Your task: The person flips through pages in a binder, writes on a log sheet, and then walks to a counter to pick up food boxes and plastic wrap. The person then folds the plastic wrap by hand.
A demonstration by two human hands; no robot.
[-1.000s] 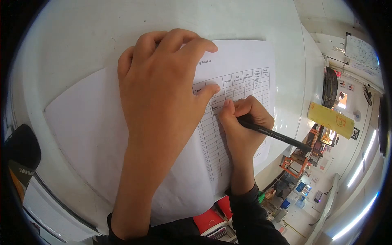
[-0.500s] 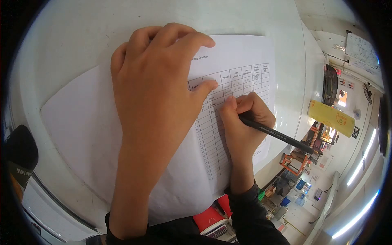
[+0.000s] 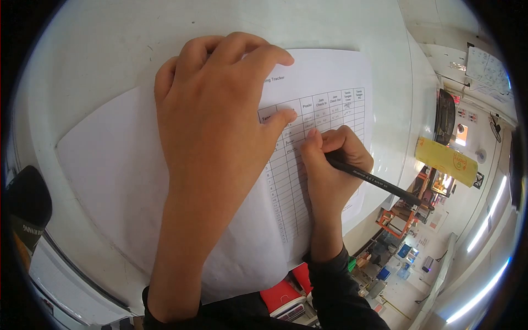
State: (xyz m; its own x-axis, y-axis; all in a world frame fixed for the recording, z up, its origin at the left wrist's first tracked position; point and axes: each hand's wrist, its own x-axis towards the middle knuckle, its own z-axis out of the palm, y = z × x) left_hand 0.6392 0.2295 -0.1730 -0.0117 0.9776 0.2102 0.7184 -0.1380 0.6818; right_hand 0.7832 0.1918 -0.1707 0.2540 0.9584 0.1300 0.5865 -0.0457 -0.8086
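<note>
My left hand lies palm down over a printed sheet, with its fingers bent but apart and its thumb on the table's ruled columns. Pinched in my right hand is a black pen, its barrel slanting down to the right in view. My fingers hide the pen's tip, which is near the rows under the "Posisi" heading. Handwriting fills several upper rows of the form. Beneath my left forearm, more white paper spreads out to the left.
The papers rest on a glossy white tabletop. A dark object stands at the left edge. Red items show below the table's near edge. To the right are a yellow object and a cluttered room with an orange frame.
The view has shifted slightly, so hands and sheet appear a little further right. The pen has turned slightly in my right hand, and its barrel lettering now faces differently.
</note>
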